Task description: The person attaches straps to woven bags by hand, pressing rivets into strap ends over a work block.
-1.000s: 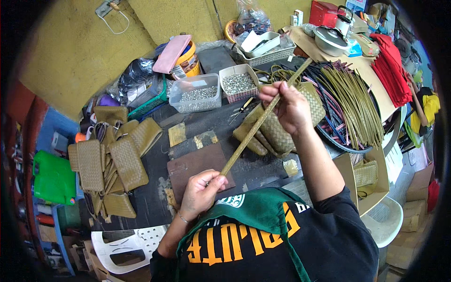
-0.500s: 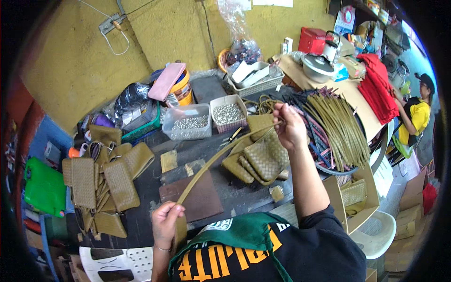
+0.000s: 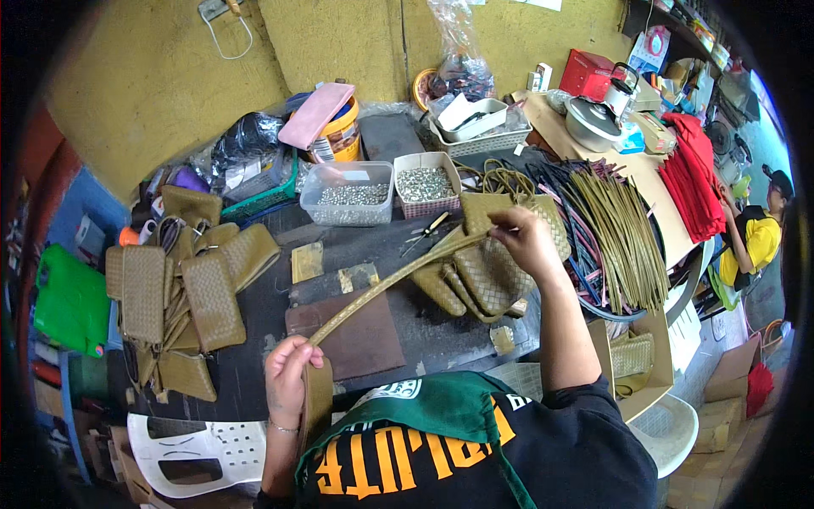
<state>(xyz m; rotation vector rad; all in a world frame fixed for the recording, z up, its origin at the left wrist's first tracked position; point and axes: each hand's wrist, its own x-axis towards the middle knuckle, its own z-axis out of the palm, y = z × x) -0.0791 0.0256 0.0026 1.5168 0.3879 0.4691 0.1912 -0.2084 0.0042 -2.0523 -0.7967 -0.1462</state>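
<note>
A long olive strap (image 3: 383, 286) stretches diagonally between my two hands above the dark worktable. My left hand (image 3: 287, 373) pinches it at the near end, and a wider olive length hangs down below those fingers. At the far end, the fingers of my right hand (image 3: 524, 242) are closed on the strap. Behind and below the right hand lie olive woven pouches (image 3: 492, 276), partly covered by the hand and strap. Under the strap rests a brown flat square (image 3: 360, 335), with an awl-like tool (image 3: 437, 224) farther back.
More olive woven pouches (image 3: 214, 301) are heaped at the left. A clear tub (image 3: 309, 197) and a small basket (image 3: 432, 204) hold metal bits. Olive strips (image 3: 615, 237) fill a round container at right. White chairs (image 3: 182, 483) stand near the table; a person in yellow (image 3: 753, 250) sits beyond.
My right hand has turned downward at the wrist, coming lower over the pouches. The strap now runs straighter between my hands. The whole view has shifted slightly.
</note>
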